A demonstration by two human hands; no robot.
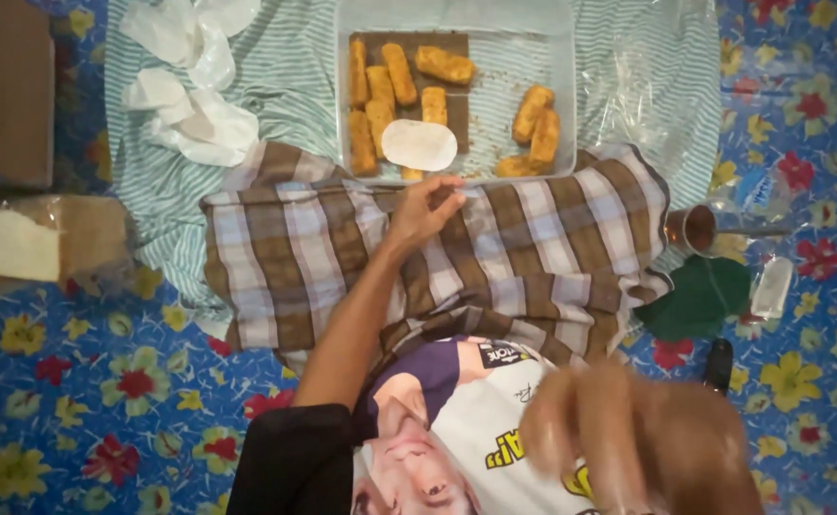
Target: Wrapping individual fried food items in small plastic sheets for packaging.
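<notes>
A clear plastic tray (557, 57) holds several golden fried sticks (445, 65) on brown paper, with a pale oval disc (419, 145) lying at its near edge. My left hand (425, 208) reaches forward over a brown and white checked cloth (552, 238). Its loosely curled fingertips rest on the cloth just below the disc and the tray rim, with nothing clearly held. My right hand (633, 439) is low at the bottom right, blurred, its fingers apart over a printed white and purple fabric (466, 410).
Crumpled white wrappers (194, 114) lie on a green striped cloth (285, 76). A bagged pale block (18, 243) and a brown box (3, 91) sit at the left. A small brown cup (695, 229), a green piece (700, 298) and a small clear bottle (772, 286) are at the right.
</notes>
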